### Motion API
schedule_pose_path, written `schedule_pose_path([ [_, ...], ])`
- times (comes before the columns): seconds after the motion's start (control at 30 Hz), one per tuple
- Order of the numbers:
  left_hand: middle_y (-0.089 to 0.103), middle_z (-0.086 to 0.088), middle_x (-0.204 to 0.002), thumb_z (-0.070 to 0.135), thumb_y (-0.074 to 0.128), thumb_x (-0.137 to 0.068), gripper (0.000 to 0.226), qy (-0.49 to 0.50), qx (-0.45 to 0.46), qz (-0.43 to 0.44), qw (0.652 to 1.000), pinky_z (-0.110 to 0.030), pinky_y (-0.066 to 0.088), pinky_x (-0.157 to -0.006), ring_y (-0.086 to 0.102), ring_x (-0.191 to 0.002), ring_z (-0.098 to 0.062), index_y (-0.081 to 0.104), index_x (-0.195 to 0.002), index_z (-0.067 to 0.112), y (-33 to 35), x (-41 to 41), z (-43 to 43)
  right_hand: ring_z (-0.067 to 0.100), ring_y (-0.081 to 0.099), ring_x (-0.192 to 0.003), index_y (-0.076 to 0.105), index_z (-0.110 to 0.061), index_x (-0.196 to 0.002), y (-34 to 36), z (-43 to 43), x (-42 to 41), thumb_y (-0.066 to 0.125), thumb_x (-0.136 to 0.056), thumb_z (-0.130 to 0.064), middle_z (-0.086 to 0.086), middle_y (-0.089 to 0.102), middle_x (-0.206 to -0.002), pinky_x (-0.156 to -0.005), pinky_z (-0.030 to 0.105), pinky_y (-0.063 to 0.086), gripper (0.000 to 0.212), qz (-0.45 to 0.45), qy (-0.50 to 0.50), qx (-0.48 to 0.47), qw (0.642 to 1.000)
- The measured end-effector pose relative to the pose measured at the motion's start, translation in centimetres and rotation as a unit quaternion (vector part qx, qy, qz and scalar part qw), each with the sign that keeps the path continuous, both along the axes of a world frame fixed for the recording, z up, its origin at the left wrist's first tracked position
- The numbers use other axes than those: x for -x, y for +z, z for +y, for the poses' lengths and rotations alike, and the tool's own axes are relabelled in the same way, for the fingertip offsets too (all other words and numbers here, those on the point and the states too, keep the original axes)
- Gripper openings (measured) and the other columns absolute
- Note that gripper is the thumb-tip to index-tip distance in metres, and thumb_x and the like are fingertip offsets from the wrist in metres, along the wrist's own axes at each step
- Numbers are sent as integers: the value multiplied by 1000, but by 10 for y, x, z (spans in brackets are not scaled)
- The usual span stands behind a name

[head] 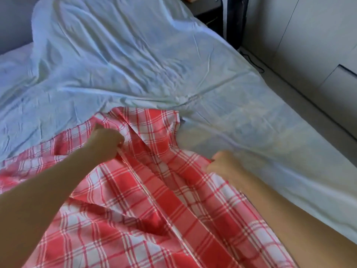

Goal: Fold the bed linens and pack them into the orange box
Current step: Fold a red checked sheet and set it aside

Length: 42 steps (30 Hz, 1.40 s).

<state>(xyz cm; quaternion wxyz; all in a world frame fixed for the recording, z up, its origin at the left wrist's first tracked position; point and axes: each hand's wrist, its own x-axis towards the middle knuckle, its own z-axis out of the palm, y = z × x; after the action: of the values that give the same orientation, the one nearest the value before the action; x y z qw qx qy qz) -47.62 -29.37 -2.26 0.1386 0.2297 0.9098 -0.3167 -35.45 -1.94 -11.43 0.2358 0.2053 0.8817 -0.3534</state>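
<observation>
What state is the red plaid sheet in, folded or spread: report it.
Spread, not folded: the red plaid sheet lies rumpled over the pale blue sheet, loosely creased. The left hand and right hand each grip it.

The scene is taken by a single head-worn camera, aimed forward and down from close above the bed (251, 132), with the floor (316, 115) kept toward 2 o'clock.

Linen (154, 200): red-and-white check, with broad red squares crossed by thin white and red lines. Sheet (116, 64): plain pale blue, paler toward the right edge. Cabinet (309, 45): plain greyish off-white. Stand (210, 14): dark grey to black. Cable (253, 60): black.
</observation>
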Motion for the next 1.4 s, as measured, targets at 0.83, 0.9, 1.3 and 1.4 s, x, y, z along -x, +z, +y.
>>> schedule_pose_path([
  [0.83,61,-8,-123,37,61,-87,44,149,-296,-14,943,-36,46,-90,57,-114,-29,54,-128,22,-77,72,36,29,60,-103,63,-7,-112,0,-11,149,53,-88,-50,9,66,-109,-83,34,46,50,193,38,-74,978],
  [0.9,68,-7,-98,21,59,-86,22,50,-366,61,927,-37,51,-71,64,-93,-31,65,-107,20,-80,57,29,28,60,-104,64,-12,-111,4,-26,159,55,-85,-48,6,67,-108,-84,34,47,45,195,52,-71,977],
  [1.3,55,20,-69,50,52,-73,28,97,-434,-103,890,-25,48,-66,52,-65,0,68,-82,29,-58,-41,-57,6,56,-58,72,-31,-68,2,-42,34,63,-71,-39,-16,63,-59,-53,23,42,12,326,364,-100,867],
  [1.4,63,5,-88,12,85,-55,54,-1,-386,-19,922,-36,54,-64,61,-79,-20,66,-104,23,-66,-18,-48,28,64,-76,71,-13,-79,5,-41,96,60,-87,-28,5,71,-77,-64,34,47,20,333,85,-165,924],
])
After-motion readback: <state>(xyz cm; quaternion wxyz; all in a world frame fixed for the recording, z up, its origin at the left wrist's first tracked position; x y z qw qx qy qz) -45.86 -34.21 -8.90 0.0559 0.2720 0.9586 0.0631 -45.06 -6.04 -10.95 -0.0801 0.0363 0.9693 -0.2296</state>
